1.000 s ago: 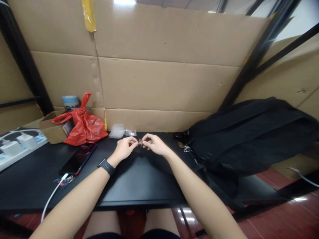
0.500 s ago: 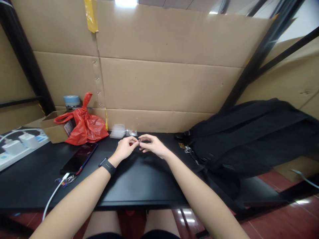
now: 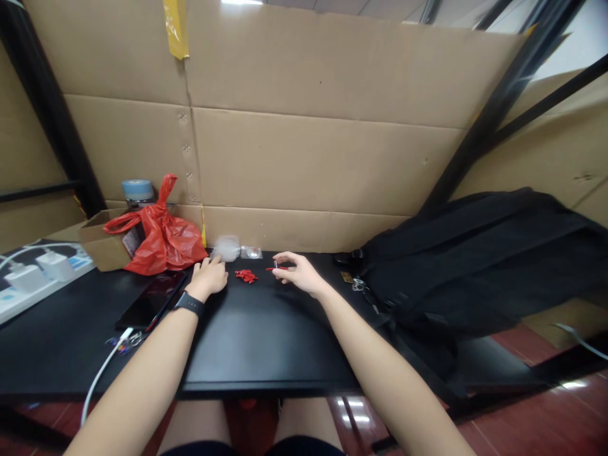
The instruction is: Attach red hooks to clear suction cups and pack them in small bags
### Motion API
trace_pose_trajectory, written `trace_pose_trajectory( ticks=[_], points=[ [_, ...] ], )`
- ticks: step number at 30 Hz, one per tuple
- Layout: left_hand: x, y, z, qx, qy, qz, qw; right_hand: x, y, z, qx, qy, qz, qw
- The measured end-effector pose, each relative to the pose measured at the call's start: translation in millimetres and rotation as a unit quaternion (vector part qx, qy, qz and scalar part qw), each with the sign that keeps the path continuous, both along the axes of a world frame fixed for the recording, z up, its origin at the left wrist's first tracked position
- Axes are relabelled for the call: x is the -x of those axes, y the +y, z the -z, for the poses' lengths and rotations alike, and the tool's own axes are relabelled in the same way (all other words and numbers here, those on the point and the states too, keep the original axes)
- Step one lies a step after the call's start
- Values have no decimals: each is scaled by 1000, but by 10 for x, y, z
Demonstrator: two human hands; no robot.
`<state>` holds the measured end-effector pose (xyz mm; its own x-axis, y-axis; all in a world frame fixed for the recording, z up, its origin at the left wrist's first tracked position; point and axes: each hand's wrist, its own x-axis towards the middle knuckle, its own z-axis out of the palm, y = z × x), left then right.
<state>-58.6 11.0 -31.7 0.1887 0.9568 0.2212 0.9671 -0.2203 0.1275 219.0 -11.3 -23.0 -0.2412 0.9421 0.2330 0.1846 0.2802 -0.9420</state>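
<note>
My right hand (image 3: 300, 273) pinches a short red cord (image 3: 276, 269) between thumb and fingertips, above the black tabletop. A small shiny piece shows at the same fingertips, too small to name. My left hand (image 3: 209, 277), with a black watch on its wrist, is palm down with fingers stretched forward and apart. Its fingertips are at the near left edge of a clear plastic box (image 3: 228, 247); whether they touch it I cannot tell. Between my hands lies a small pile of red cords (image 3: 246, 275). A small clear bag (image 3: 251, 252) lies just right of the box.
At left are a tied red plastic bag (image 3: 167, 244), a cardboard box (image 3: 102, 244), a blue-lidded container (image 3: 137, 189), a phone (image 3: 147, 307) on a white cable and a power strip (image 3: 71, 275). A black backpack (image 3: 475, 259) fills the right side. Cardboard walls the back.
My hands have parted. The left has moved left to beside the plastic box, uncovering the red cord pile. The right has shifted slightly right, keeping its pinch.
</note>
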Motion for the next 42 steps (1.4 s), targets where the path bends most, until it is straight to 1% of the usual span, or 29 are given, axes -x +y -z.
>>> trace_pose_trajectory(
  ticks=[2, 5, 7, 9, 12, 15, 18, 20, 23, 25, 27, 28, 30, 32, 34, 37, 40, 42],
  points=[
    [1, 23, 21, 1, 0, 3, 1000, -1, 5, 4, -1, -7, 3, 1000],
    [18, 31, -31, 1, 2, 11, 1000, -8, -5, -18, -2, -5, 8, 1000],
    [60, 28, -104, -23, 6, 10, 1000, -22, -18, -47, -4, 2, 12, 1000],
    [119, 22, -179, -67, 1, 4, 998, -43, -30, -77, -4, 6, 16, 1000],
    [195, 11, -257, -119, -32, -8, 992, -87, -29, -102, -5, 9, 23, 1000],
    [218, 0, -279, -135, -80, -28, 987, -142, -2, -94, -9, 8, 37, 999],
    [203, -5, -289, -163, -123, -71, 976, -202, 33, -80, -10, 4, 49, 999],
    [192, -7, -313, -181, -144, -77, 970, -243, 52, -77, -13, -1, 60, 998],
    [157, -32, -377, -207, -160, -38, 964, -305, 75, -83, -27, -9, 74, 997],
    [80, -81, -418, -232, -151, -10, 961, -343, 87, -95, -38, -12, 77, 996],
    [-68, -162, -436, -246, -128, 36, 960, -378, 95, -117, -55, -23, 83, 995],
    [-169, -212, -431, -239, -112, 77, 961, -395, 96, -132, -69, -36, 88, 993],
    [-408, -320, -395, -211, -77, 160, 961, -429, 94, -166, -110, -78, 100, 986],
    [-654, -420, -330, -175, -45, 225, 958, -460, 87, -198, -154, -133, 109, 973],
    [-854, -493, -257, -142, -21, 287, 947, -484, 77, -221, -186, -185, 111, 958],
    [-1009, -542, -171, -89, -13, 331, 939, -500, 52, -250, -212, -237, 102, 943],
    [-1012, -539, -130, -41, -14, 350, 936, -497, 0, -304, -214, -263, 91, 936],
    [-976, -530, -114, -24, -13, 366, 930, -494, -55, -362, -202, -277, 92, 935]
  ],
)
